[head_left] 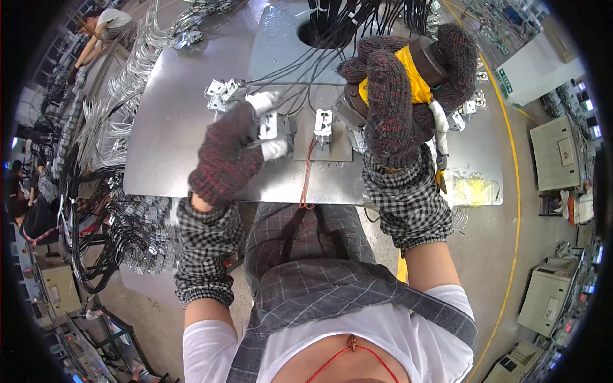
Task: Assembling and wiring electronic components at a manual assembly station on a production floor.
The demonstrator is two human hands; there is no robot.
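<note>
My left hand, in a dark red-and-black knit glove with white-wrapped fingertips, has its thumb and a finger on either side of a small white metal block. My right hand, in a similar glove, is wrapped round a dark power tool bound with yellow tape. A white-wrapped cord hangs from the tool. Dark knit material covers its far right side; whether it is glove or wrapping I cannot tell. Between my hands, another white block stands on a metal plate, with reddish wires trailing from it.
Thin black cables run over the metal table from a bundle at a round hole. More white blocks lie at left. White wires and black cable bundles hang beyond the left edge. A person bends over at far left.
</note>
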